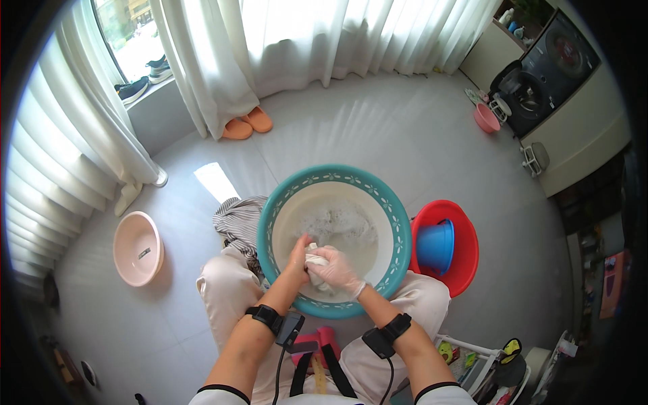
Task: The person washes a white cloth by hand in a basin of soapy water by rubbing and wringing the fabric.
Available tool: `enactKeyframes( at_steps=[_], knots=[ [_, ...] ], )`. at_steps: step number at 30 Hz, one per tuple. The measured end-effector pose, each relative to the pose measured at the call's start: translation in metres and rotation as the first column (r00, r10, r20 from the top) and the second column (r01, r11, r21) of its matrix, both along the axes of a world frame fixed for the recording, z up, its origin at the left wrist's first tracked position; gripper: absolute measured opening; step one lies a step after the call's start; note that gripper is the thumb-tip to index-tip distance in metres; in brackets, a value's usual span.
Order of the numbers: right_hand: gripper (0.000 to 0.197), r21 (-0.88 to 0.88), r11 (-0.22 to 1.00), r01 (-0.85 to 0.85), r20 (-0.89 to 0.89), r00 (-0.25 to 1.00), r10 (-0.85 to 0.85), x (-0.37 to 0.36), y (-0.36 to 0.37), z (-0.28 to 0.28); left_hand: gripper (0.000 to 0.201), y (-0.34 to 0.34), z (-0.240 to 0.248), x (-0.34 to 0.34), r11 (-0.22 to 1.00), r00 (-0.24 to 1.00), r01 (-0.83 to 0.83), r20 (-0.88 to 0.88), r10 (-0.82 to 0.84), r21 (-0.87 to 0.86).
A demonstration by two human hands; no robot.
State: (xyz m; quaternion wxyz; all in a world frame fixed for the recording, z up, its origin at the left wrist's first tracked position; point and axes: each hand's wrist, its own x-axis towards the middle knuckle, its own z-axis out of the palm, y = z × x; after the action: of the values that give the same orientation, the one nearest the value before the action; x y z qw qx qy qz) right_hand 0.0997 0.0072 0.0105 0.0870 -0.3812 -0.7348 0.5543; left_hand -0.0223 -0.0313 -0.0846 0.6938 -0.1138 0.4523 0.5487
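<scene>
A bunched white cloth [317, 281] is squeezed between my two hands over a large basin with a teal rim [271, 202]. My left hand [297, 262] presses against the cloth from the left, its fingers partly hidden. From the other side my right hand [337, 271], in a thin see-through glove, is wrapped round it. Cloudy water with grey-white suds [341, 223] fills the bottom of the basin. The basin stands between my knees.
Striped cloth [241, 219] lies against the basin's left side. A red tub [466, 243] holding a blue bucket [435, 248] stands close on the right. A pale pink basin [138, 229] sits further left. Orange slippers [247, 124] rest by the curtains.
</scene>
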Motion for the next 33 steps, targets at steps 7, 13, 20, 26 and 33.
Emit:
enactKeyframes(
  at_steps=[7,13,20,26,33],
  knots=[
    [0.024,0.597,0.802,-0.001,0.03,0.999,-0.021,-0.005,-0.017,0.032,0.031,-0.016,0.03,0.013,0.983,0.983,-0.119,0.159,0.095,0.143],
    [0.028,0.354,0.929,0.106,0.124,0.979,-0.159,0.017,0.027,0.005,0.028,-0.013,0.063,0.004,0.963,0.738,0.268,-0.641,-0.211,-0.009],
    [0.033,0.245,0.969,-0.024,0.005,1.0,0.024,0.028,0.037,0.021,0.093,-0.027,0.105,0.017,0.836,-0.557,0.482,-0.828,0.062,-0.261],
    [0.035,-0.219,0.971,0.1,-0.186,0.972,-0.142,0.033,0.034,0.02,0.074,-0.018,0.116,0.005,0.7,-0.037,0.71,-0.997,-0.067,-0.074],
    [0.06,-0.378,0.907,-0.186,-0.288,0.955,0.075,0.046,0.035,0.021,0.031,-0.016,0.141,-0.001,0.857,0.061,0.51,-0.997,0.052,0.076]
  ],
)
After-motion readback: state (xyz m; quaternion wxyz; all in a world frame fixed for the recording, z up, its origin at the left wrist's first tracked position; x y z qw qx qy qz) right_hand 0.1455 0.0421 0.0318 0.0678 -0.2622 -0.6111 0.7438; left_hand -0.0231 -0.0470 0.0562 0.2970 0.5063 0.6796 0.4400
